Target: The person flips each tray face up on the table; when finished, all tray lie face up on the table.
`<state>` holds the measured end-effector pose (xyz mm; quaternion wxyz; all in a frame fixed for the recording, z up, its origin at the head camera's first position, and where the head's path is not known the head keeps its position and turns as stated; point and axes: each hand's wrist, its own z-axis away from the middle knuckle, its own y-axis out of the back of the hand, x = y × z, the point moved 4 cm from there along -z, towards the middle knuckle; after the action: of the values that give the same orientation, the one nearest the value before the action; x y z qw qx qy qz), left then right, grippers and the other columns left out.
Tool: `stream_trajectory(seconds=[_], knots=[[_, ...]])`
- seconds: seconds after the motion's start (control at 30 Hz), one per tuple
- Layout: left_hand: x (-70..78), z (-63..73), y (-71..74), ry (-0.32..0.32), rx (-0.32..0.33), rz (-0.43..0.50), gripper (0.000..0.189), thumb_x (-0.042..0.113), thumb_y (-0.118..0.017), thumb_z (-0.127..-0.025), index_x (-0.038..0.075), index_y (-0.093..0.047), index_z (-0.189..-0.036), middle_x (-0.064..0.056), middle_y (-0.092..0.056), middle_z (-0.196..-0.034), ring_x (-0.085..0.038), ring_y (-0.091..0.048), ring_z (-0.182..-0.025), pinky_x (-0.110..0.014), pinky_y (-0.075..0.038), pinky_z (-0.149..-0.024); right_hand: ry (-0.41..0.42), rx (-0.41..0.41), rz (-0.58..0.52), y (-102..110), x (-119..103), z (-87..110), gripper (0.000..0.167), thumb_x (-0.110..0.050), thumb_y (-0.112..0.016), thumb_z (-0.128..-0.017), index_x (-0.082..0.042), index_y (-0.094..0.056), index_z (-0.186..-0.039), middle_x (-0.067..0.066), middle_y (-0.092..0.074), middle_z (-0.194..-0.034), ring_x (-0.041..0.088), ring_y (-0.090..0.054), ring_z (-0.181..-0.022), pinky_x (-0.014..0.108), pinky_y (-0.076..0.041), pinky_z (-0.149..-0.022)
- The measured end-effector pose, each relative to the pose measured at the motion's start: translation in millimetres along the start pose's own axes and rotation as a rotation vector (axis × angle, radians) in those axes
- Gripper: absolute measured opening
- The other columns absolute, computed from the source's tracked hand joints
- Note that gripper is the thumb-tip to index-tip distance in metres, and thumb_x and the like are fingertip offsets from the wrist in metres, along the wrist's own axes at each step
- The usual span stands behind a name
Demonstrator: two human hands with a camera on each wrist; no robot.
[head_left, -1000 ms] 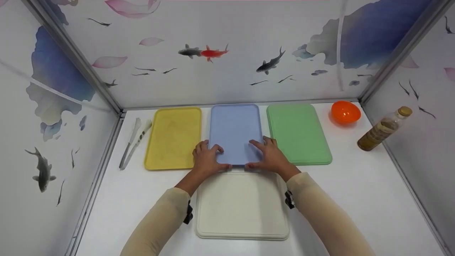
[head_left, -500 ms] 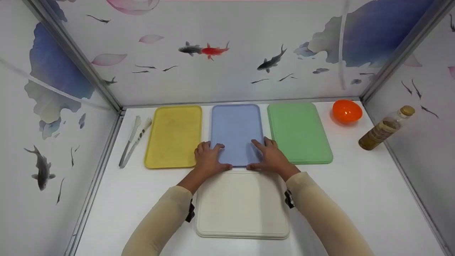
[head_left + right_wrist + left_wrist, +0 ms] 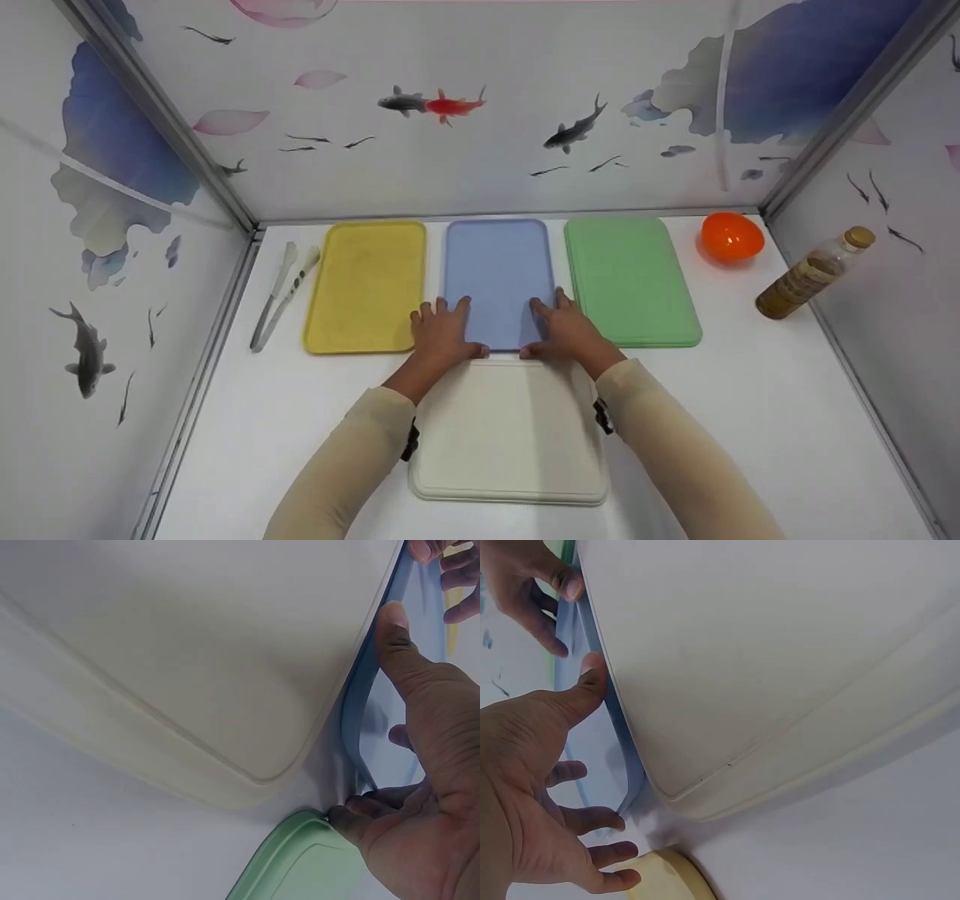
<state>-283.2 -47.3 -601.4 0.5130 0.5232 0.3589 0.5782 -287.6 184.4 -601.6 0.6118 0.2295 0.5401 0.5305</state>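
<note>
4 flat rect. panels w/ rounded corners on white counter; can't tell if trays or lids. Blue panel: mid. of back row, betw. yellow panel & green panel; near edge just beside far edge of off-white panel, contact unclear.

L hand: grip apart, fingers spread; thumb on blue near edge, other fingers about its L near corner, over the yellow/blue gap. R hand: grip apart too; thumb at blue near edge, rest about R near corner, next to green. Blue's near corners partly hidden under hands in head view. Wrist views: thumbs at edge seen OK; exact contact of other fingertips hard to judge; opposite hand cut off by frame, as are yellow & green.

Materials: panels matte, plastic-looking, smooth. Off-white has inset line parallel to rim, slightly stepped edge; green edge also stepped. Bowl: orange, glossy, round, far R corner. Bottle: clear, amber-brown liquid, tan cap; label unreadable; looks slanted, can't tell if truly tilted. Tongs: V-shaped, metallic arms, pale tips, L of yellow. Sleeves: beige cloth, cut off at bottom; black wrist devices mostly hidden under them.
</note>
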Motion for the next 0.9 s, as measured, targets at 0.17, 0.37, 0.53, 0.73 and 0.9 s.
stream_trajectory(seconds=[0.17,0.37,0.53,0.73,0.9], knots=[[5.6,-0.7,-1.2,0.009,-0.004,-0.029,0.103,0.062,-0.091,-0.085,0.021,-0.046,-0.168,-0.026,-0.049,-0.167,-0.050,-0.048,-0.148,-0.065,-0.037,-0.124,-0.016,-0.012,0.003,2.3,-0.1,0.6,0.113,-0.049,-0.089,-0.093,-0.011,-0.024,-0.177,0.042,-0.004,-0.178,0.062,-0.019,-0.164,0.067,-0.034,-0.129],[10.6,2.0,2.4,0.019,0.005,-0.056,0.104,0.063,-0.092,-0.083,0.020,-0.048,-0.168,-0.029,-0.048,-0.168,-0.053,-0.045,-0.152,-0.075,-0.034,-0.122,-0.013,-0.015,0.031,-1.9,2.7,-2.7,0.115,-0.052,-0.087,-0.094,-0.010,-0.021,-0.177,0.043,-0.002,-0.178,0.062,-0.019,-0.164,0.067,-0.035,-0.128],[14.1,2.8,3.4,0.028,-0.026,-0.090,0.103,0.060,-0.092,-0.085,0.019,-0.046,-0.168,-0.033,-0.047,-0.167,-0.053,-0.043,-0.153,-0.080,-0.030,-0.121,-0.012,-0.032,0.035,-8.2,1.5,-5.6,0.117,-0.054,-0.087,-0.093,-0.009,-0.020,-0.177,0.043,0.000,-0.177,0.061,-0.018,-0.165,0.066,-0.034,-0.129],[18.0,2.2,4.6,0.041,-0.032,-0.114,0.098,0.058,-0.092,-0.086,0.020,-0.049,-0.166,-0.034,-0.048,-0.165,-0.051,-0.043,-0.153,-0.078,-0.032,-0.121,-0.007,-0.017,0.048,-7.0,-2.6,-5.0,0.116,-0.052,-0.087,-0.094,-0.006,-0.021,-0.177,0.044,-0.001,-0.176,0.062,-0.020,-0.164,0.064,-0.036,-0.129],[21.4,3.3,5.8,0.040,-0.039,-0.094,0.093,0.054,-0.092,-0.088,0.020,-0.051,-0.164,-0.035,-0.045,-0.167,-0.052,-0.041,-0.153,-0.077,-0.034,-0.120,-0.023,-0.028,0.042,-3.9,-4.0,-4.3,0.116,-0.050,-0.088,-0.094,-0.006,-0.019,-0.177,0.044,0.000,-0.176,0.061,-0.020,-0.164,0.064,-0.034,-0.130]])
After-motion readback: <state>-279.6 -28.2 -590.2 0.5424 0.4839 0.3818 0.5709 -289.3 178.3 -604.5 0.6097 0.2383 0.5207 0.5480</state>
